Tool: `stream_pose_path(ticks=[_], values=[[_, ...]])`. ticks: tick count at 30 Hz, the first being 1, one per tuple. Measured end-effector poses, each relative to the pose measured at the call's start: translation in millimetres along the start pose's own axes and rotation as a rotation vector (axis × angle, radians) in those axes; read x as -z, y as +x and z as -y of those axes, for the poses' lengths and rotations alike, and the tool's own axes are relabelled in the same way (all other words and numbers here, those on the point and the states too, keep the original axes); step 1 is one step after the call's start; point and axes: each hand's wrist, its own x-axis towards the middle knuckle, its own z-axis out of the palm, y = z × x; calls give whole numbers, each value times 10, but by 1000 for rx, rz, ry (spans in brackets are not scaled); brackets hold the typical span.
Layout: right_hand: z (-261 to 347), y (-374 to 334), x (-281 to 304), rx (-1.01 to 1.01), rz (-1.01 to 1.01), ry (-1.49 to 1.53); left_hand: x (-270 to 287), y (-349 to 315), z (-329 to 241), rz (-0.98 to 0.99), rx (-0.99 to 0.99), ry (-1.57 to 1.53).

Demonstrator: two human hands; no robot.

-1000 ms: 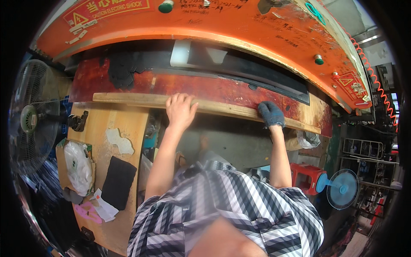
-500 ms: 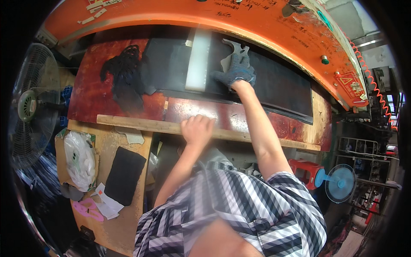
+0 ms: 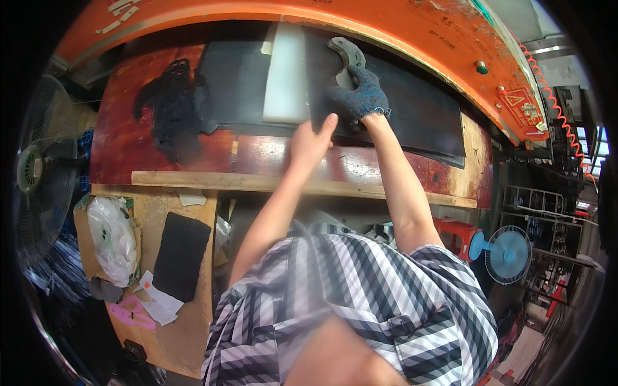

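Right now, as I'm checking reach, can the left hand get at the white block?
Probably yes: the left hand is by the near end of the white block, with nothing visible between them.

Looks like a factory workshop. Can be recognised by the orange machine at the far side, with a green push button and a warning sign, by the stained red worktable, by the caged fan at left, and by metal racks at right.
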Motion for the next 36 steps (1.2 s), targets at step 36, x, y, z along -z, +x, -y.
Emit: stream_pose_path(ticks=[36], values=[[-963,-41,139,41,-226,-117,-297,-152,231,-86,144,-643]])
